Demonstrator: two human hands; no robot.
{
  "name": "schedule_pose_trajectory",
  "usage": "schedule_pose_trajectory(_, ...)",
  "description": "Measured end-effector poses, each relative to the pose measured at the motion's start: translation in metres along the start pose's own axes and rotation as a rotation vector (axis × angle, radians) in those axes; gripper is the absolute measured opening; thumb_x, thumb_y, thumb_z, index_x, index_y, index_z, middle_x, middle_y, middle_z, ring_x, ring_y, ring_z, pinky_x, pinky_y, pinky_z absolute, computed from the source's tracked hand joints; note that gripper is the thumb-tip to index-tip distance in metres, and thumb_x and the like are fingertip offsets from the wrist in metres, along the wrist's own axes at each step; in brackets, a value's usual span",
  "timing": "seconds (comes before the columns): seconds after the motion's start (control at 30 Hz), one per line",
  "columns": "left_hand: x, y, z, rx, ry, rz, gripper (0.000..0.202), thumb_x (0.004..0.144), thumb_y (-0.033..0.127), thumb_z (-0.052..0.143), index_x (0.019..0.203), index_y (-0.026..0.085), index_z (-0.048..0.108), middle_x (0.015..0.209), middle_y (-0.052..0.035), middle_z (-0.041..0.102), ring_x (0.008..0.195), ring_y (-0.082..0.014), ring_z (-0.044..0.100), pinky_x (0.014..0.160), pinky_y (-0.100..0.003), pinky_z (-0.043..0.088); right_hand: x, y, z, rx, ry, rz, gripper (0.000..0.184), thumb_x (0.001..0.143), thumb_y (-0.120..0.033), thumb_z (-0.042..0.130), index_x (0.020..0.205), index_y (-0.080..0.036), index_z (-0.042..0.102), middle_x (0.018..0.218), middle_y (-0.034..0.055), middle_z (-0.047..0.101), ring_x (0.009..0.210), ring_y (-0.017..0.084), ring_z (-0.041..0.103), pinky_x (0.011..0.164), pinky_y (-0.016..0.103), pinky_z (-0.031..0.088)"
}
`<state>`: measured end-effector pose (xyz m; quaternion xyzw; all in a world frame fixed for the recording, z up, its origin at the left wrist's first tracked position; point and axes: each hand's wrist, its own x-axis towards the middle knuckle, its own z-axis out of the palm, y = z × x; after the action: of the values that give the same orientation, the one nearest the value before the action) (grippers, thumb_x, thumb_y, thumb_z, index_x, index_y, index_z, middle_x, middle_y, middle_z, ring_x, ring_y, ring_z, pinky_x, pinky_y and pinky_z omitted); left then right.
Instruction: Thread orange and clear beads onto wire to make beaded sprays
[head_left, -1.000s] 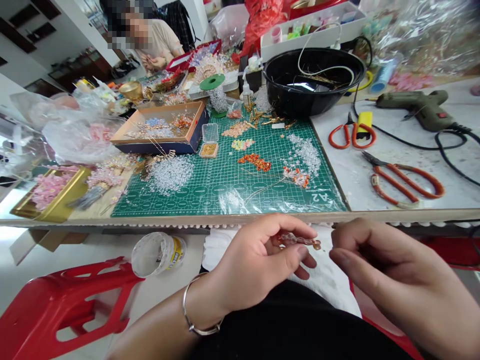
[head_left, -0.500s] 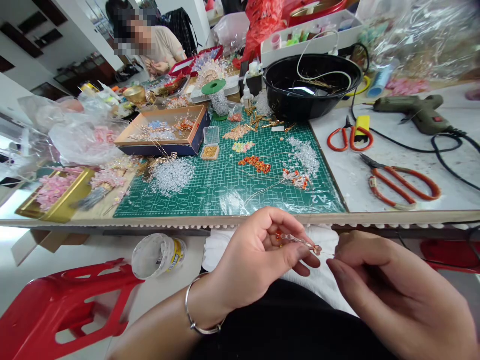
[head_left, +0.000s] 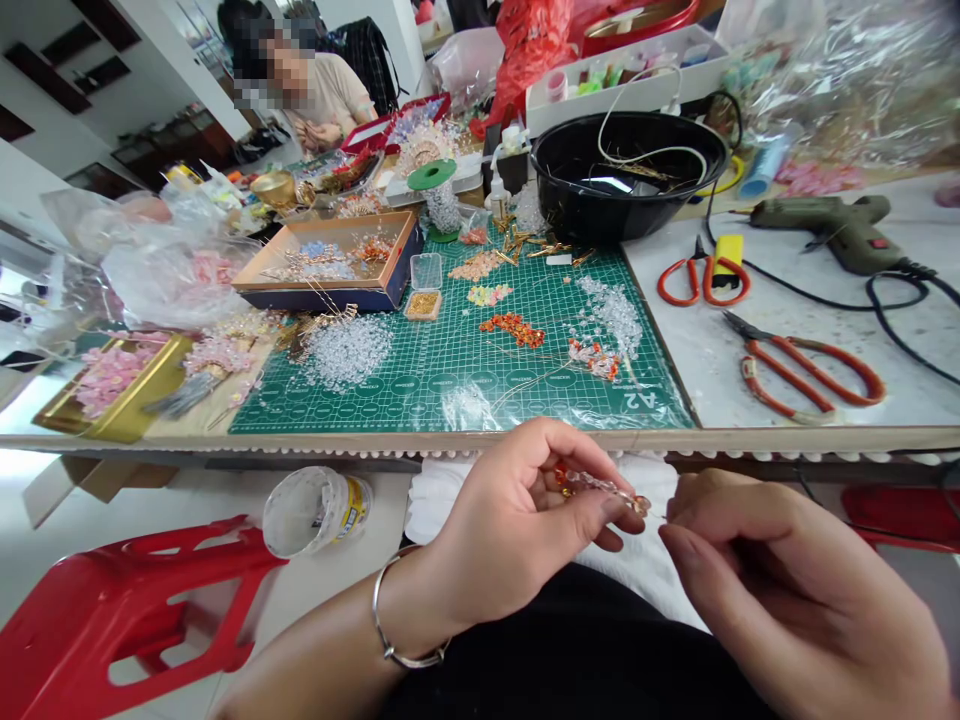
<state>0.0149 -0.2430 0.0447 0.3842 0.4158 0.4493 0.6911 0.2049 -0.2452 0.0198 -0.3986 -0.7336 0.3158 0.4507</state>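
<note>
Pinching a short beaded wire (head_left: pixel 604 487) between thumb and fingers, the left hand (head_left: pixel 517 525) holds it just below the worktop's front edge (head_left: pixel 480 441), above the lap (head_left: pixel 570 655). The right hand (head_left: pixel 780 590) sits close beside, its fingertips (head_left: pixel 675 510) at the wire's end, though any grip there cannot be told. Held this close, both hands can reach one small piece. Loose beads (head_left: pixel 514 330) lie within reach on the green cutting mat (head_left: pixel 427 395).
</note>
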Motion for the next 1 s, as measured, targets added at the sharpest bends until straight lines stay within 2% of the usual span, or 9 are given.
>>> schedule_pose_trajectory(0.17, 0.0000, -0.0023, -0.0021, 0.020, -0.038, 0.018, 0.014, 0.090, 0.018, 0.074, 0.092, 0.017, 0.061, 0.086, -0.0014, 0.070, 0.081, -0.0116, 0.075, 0.071, -0.019, 0.060, -0.0023, 0.0007, -0.0029, 0.011, -0.031, 0.041, 0.010, 0.093, -0.022, 0.061, 0.088, -0.028, 0.055, 0.065, -0.0043, 0.059, 0.052, 0.011, 0.055, 0.046, 0.021, 0.045)
schedule_pose_trajectory(0.33, 0.0009, -0.0023, -0.0002, 0.012, -0.031, 0.024, 0.014, 0.089, 0.019, 0.074, 0.091, 0.016, 0.061, 0.086, -0.0022, 0.071, 0.080, -0.0111, 0.074, 0.069, -0.017, 0.059, -0.0025, -0.0016, -0.0022, -0.012, -0.008, 0.019, 0.009, 0.091, -0.020, 0.061, 0.090, -0.028, 0.056, 0.062, -0.0051, 0.057, 0.047, 0.011, 0.049, 0.043, 0.022, 0.040)
schedule_pose_trajectory(0.43, 0.0008, -0.0033, 0.0002, 0.031, -0.040, 0.035, 0.013, 0.089, 0.019, 0.074, 0.089, 0.016, 0.061, 0.086, -0.0025, 0.070, 0.079, -0.0114, 0.074, 0.069, -0.018, 0.059, 0.0015, -0.0020, -0.0022, -0.025, -0.019, 0.022, 0.010, 0.092, -0.021, 0.060, 0.089, -0.029, 0.056, 0.062, -0.0054, 0.058, 0.047, 0.010, 0.050, 0.042, 0.020, 0.041)
schedule_pose_trajectory(0.6, 0.0014, -0.0032, 0.0001, 0.053, -0.060, 0.028, 0.010, 0.091, 0.017, 0.071, 0.090, 0.016, 0.061, 0.084, -0.0019, 0.069, 0.078, -0.0114, 0.073, 0.070, -0.020, 0.059, 0.0026, 0.0018, -0.0043, -0.019, -0.022, 0.123, 0.018, 0.095, -0.029, 0.061, 0.079, -0.028, 0.053, 0.060, -0.0057, 0.056, 0.048, 0.011, 0.051, 0.042, 0.019, 0.043)
schedule_pose_trajectory(0.8, 0.0038, 0.0003, 0.0012, 0.058, -0.053, -0.008, 0.014, 0.088, 0.016, 0.073, 0.091, 0.017, 0.060, 0.085, -0.0007, 0.067, 0.072, -0.0093, 0.069, 0.068, -0.020, 0.058, 0.0029, 0.0024, -0.0021, 0.010, -0.042, 0.105, 0.014, 0.097, -0.029, 0.061, 0.083, -0.028, 0.058, 0.061, -0.0053, 0.060, 0.048, 0.011, 0.054, 0.042, 0.018, 0.044)
schedule_pose_trajectory(0.9, 0.0044, 0.0018, -0.0030, 0.011, -0.086, -0.051, 0.013, 0.091, 0.016, 0.069, 0.101, 0.018, 0.060, 0.094, -0.0016, 0.068, 0.082, -0.0109, 0.072, 0.072, -0.021, 0.059, 0.0027, 0.0038, -0.0019, -0.012, -0.031, 0.111, 0.011, 0.098, -0.032, 0.062, 0.087, -0.028, 0.060, 0.064, -0.0040, 0.063, 0.050, 0.011, 0.056, 0.042, 0.018, 0.045)
schedule_pose_trajectory(1.0, 0.0060, 0.0043, -0.0078, 0.043, -0.108, -0.117, 0.016, 0.095, 0.017, 0.064, 0.110, 0.019, 0.061, 0.103, -0.0054, 0.071, 0.093, -0.0146, 0.073, 0.074, -0.023, 0.059, 0.0010, 0.0077, -0.0025, -0.050, -0.020, 0.081, 0.008, 0.097, -0.029, 0.063, 0.090, -0.028, 0.059, 0.064, -0.0042, 0.062, 0.051, 0.011, 0.055, 0.044, 0.019, 0.044)
